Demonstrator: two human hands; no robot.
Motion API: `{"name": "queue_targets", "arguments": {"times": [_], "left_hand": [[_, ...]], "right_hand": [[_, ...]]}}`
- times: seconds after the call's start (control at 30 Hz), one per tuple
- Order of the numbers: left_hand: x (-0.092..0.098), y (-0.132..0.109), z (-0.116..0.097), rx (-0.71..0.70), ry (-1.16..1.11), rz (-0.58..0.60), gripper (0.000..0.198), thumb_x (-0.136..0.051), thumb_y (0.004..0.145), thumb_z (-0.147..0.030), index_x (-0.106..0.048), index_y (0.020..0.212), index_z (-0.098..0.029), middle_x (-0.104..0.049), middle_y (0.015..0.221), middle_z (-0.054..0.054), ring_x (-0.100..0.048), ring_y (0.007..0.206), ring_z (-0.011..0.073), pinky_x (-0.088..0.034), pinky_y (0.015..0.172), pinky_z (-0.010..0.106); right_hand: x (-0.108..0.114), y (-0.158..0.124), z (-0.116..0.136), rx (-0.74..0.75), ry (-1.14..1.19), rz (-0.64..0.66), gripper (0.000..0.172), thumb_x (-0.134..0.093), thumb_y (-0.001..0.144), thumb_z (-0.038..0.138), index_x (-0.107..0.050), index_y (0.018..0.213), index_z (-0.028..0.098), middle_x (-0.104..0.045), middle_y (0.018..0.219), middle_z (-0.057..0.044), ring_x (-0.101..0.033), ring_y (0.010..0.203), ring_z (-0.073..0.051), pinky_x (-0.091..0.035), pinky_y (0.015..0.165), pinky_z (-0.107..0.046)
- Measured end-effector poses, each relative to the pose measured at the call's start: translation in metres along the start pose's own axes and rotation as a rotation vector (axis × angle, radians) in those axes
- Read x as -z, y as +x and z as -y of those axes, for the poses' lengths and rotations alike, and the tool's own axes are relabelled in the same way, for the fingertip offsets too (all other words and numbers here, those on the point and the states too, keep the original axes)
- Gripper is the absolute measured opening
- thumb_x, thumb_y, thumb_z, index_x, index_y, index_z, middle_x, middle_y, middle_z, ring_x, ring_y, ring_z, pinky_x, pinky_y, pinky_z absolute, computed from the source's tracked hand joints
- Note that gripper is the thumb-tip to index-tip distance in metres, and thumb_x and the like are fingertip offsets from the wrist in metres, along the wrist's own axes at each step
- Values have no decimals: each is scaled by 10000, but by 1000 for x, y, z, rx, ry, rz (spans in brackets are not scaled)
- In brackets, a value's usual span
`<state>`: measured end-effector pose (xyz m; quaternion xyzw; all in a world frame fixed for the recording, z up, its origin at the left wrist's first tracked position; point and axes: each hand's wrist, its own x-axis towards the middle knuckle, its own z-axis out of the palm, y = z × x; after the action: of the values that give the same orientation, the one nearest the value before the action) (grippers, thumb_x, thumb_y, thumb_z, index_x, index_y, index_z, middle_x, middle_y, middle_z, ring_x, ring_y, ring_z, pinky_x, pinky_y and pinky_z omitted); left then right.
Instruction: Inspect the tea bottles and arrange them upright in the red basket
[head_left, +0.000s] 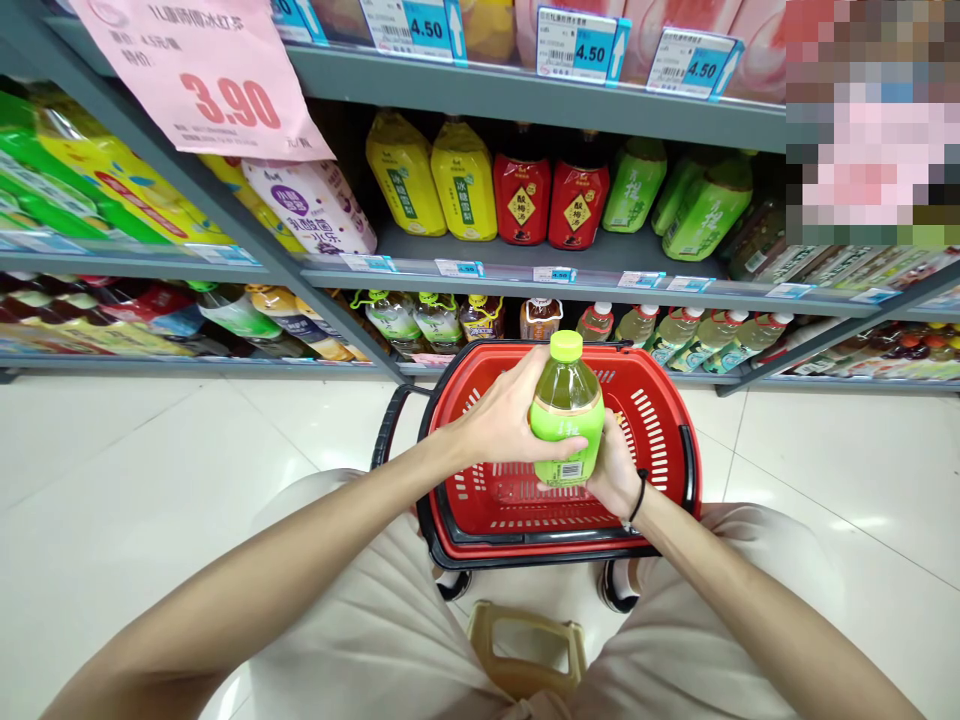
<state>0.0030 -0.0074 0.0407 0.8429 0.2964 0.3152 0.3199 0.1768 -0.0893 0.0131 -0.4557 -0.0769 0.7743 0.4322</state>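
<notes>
Clasping bottle (567,420) above open basket (671,450)

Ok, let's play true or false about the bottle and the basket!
1. The left hand and right hand both hold the green drink bottle. True.
2. The bottle's cap is red. False: it is yellow-green.
3. The bottle is held over a red shopping basket. True.
4. The pink sign reads 9.90. False: it reads 3.90.
5. A black band is on the right wrist. True.
</notes>
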Motion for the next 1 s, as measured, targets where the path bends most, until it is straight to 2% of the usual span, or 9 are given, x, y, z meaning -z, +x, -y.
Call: {"name": "queue_targets", "arguments": {"times": [0.67,1.0], "left_hand": [[0,1,-1,26,5,17,832,-840,722,-578,-418,1338,-211,-628,1292,151,-699,1153,367,-588,1004,545],[0,1,-3,31,-23,8,866,-849,706,-595,-435,1363,-211,-645,1275,137,-713,1102,348,-606,935,502]], "right_hand": [[-3,0,1,-15,27,4,583,-330,1083,540,-685,1404,208,-828,1126,-118,-792,968,-313,-679,820,-552],[1,-1,-1,7,4,34,564,-391,1067,584,-695,1395,239,-830,1128,-102,-792,983,-314,-676,836,-547]]}}
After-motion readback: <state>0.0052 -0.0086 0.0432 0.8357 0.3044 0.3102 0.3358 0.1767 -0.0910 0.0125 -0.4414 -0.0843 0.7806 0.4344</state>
